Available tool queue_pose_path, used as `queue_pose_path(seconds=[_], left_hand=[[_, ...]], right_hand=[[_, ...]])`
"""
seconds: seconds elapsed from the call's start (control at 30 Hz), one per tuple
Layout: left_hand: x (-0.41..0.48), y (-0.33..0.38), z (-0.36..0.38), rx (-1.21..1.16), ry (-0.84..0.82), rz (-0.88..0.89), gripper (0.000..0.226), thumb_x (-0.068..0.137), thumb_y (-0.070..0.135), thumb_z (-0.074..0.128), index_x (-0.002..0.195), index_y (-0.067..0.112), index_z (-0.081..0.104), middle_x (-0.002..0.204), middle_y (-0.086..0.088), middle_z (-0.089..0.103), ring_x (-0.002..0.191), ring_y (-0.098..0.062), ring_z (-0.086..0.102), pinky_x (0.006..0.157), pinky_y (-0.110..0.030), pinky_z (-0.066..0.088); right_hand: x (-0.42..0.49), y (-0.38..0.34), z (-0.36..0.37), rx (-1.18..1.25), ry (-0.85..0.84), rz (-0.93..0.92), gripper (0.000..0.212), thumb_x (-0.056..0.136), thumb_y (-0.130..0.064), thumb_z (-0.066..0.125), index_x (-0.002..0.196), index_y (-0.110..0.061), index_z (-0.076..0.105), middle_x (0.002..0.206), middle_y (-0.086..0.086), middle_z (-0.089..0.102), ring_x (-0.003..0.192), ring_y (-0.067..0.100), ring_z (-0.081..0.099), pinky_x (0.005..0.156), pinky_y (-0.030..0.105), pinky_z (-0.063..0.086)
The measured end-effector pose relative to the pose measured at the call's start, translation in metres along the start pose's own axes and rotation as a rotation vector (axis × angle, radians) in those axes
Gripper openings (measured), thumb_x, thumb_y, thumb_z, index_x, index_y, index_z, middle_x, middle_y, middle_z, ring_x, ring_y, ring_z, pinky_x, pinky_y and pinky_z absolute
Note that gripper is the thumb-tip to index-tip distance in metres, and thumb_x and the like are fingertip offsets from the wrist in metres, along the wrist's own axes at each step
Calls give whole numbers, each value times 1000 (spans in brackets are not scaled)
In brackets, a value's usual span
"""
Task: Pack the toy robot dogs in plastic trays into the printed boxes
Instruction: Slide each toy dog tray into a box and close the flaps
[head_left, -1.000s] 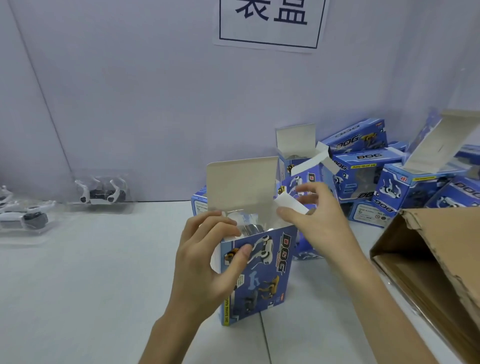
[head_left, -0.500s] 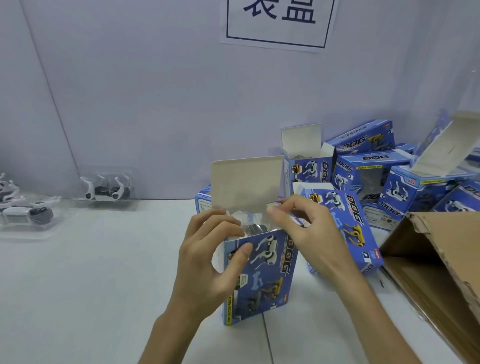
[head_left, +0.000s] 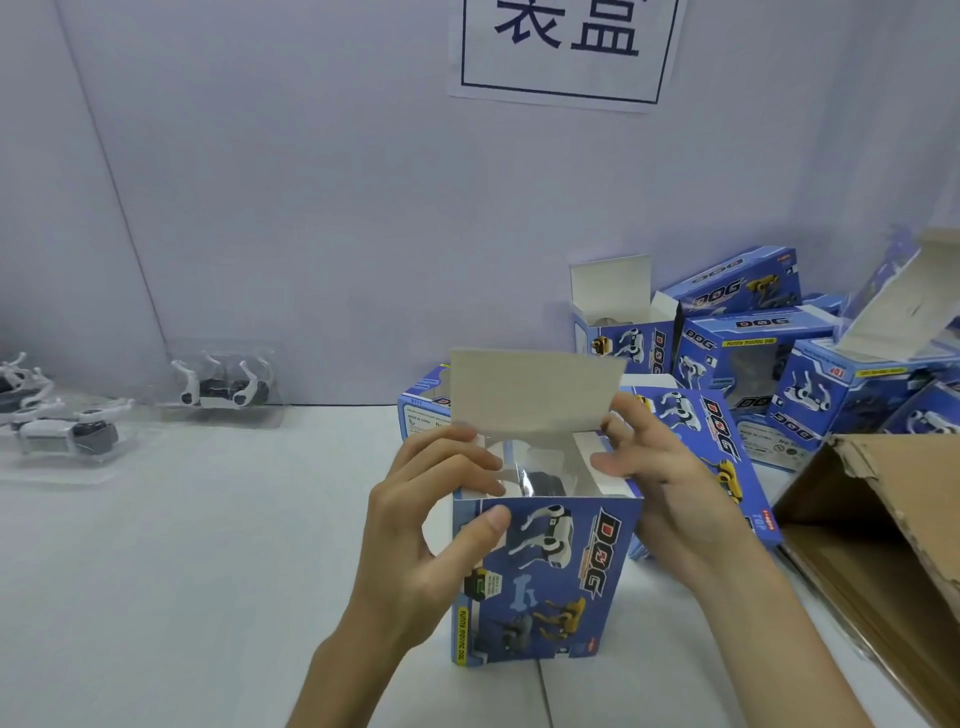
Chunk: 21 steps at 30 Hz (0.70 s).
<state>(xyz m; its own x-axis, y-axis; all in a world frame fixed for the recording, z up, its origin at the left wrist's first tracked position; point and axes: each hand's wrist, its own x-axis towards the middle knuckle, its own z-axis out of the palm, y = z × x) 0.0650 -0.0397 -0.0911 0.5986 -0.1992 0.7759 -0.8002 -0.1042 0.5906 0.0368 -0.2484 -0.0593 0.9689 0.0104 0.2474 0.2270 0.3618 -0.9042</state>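
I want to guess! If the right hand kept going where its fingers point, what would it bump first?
Probably the blue printed cardboard box: the right hand points left at its raised grey lid flap, which it seems to touch.

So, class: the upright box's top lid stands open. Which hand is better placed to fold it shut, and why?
Probably the right. The right hand has fingertips at the lower right corner of the lid, ready to press it down; the left hand grips the box, thumb on its front, steadying it.
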Motion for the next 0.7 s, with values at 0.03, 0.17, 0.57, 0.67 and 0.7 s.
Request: queue_pose_path(seconds=[0.03, 0.17, 0.57, 0.67, 0.7], left_hand=[[0, 1, -1, -31, -13, -16, 31, 80, 40, 60, 82, 12, 73, 100, 13, 73, 120, -17, 58, 98, -16, 43], [3, 2, -4, -145, -54, -92, 30, 79, 41, 58, 85, 15, 72, 105, 11, 72, 116, -27, 60, 91, -30, 52], [-2, 8, -3, -268, -81, -148, 27, 91, 33, 59, 113, 25, 72, 125, 1, 67, 120, -32, 59, 80, -24, 56], [-5, 9, 0, -249, -57, -126, 20, 91, 26, 64, 107, 20, 74, 123, 1, 66, 123, -33, 57, 78, -19, 55], [-8, 9, 1, -219, -41, -98, 20, 90, 27, 63, 103, 17, 75, 124, 1, 64, 124, -34, 56, 79, -17, 54]], right_hand=[[-2, 1, 0, 2, -3, -36, 40, 65, 3, 61, 95, -22, 72, 103, 2, 71, 92, 21, 71, 63, 30, 60], [-8, 2, 4, -128, -17, -257, 29, 73, 3, 57, 70, -24, 69, 102, 2, 75, 102, 21, 71, 65, 28, 60], [-20, 2, 19, -683, -44, -381, 19, 77, -36, 75, 96, -36, 78, 109, -13, 65, 112, 19, 59, 85, 31, 54], [-21, 1, 18, -693, -25, -408, 17, 83, -27, 72, 97, -31, 80, 117, -13, 70, 121, 17, 58, 95, 46, 51], [-21, 0, 19, -684, -15, -418, 16, 84, -29, 72, 98, -29, 80, 116, -11, 72, 122, 17, 59, 96, 50, 50]])
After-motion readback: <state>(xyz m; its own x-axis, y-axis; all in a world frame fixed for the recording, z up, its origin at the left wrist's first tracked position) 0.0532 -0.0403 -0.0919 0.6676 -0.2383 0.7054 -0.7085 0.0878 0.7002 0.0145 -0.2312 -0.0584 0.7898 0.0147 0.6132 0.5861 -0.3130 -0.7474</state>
